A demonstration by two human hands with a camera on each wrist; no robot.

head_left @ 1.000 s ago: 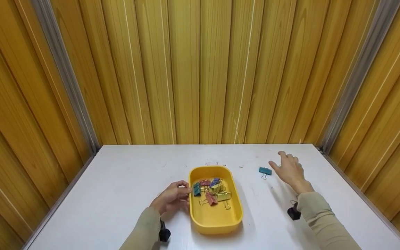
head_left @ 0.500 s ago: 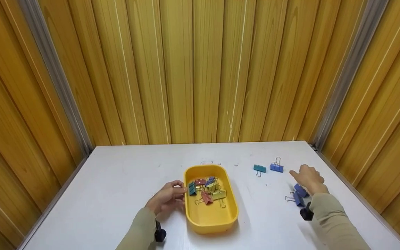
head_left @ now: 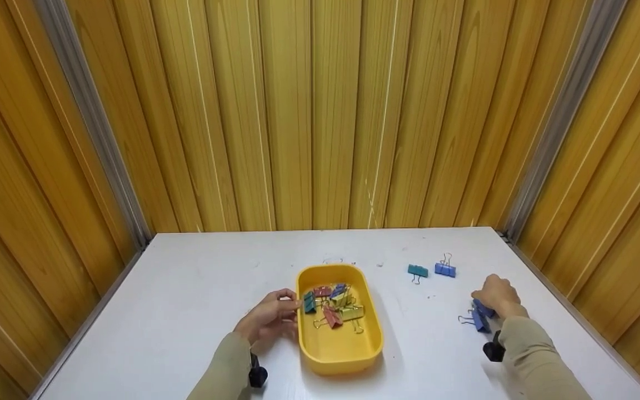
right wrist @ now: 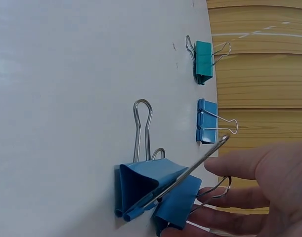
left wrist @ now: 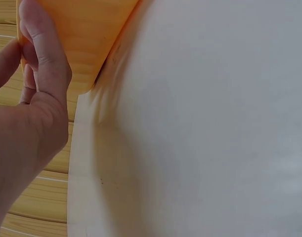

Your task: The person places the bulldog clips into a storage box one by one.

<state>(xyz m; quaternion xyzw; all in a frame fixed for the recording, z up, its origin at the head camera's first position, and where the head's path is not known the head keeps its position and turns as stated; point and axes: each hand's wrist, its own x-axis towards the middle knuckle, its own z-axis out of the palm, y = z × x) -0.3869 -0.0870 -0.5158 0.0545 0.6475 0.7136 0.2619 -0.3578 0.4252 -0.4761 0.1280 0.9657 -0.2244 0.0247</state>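
My left hand (head_left: 269, 315) pinches the left rim of a yellow plastic bin (head_left: 339, 364), thumb on one side and fingers on the other; the left wrist view shows this hold on the bin's wall (left wrist: 89, 39). Several binder clips lie in the bin, among them a teal clip (head_left: 309, 303), a red clip (head_left: 332, 318) and a yellow clip (head_left: 352, 312). At the table's right, my right hand (head_left: 499, 293) reaches down over two blue binder clips lying together. In the right wrist view its fingers (right wrist: 239, 197) are spread beside the farther blue clip (right wrist: 178, 202), behind the nearer blue clip (right wrist: 146, 185).
A teal binder clip (head_left: 418, 271) and another blue binder clip (head_left: 445, 270) lie on the white table (head_left: 214, 266), farther back than my right hand. Wood-patterned walls (head_left: 336, 111) with metal corner posts stand around the table's back and sides.
My right hand has moved right and toward me, from beside the teal clip to the two blue clips, uncovering the blue clip farther back. My left hand stays on the bin.
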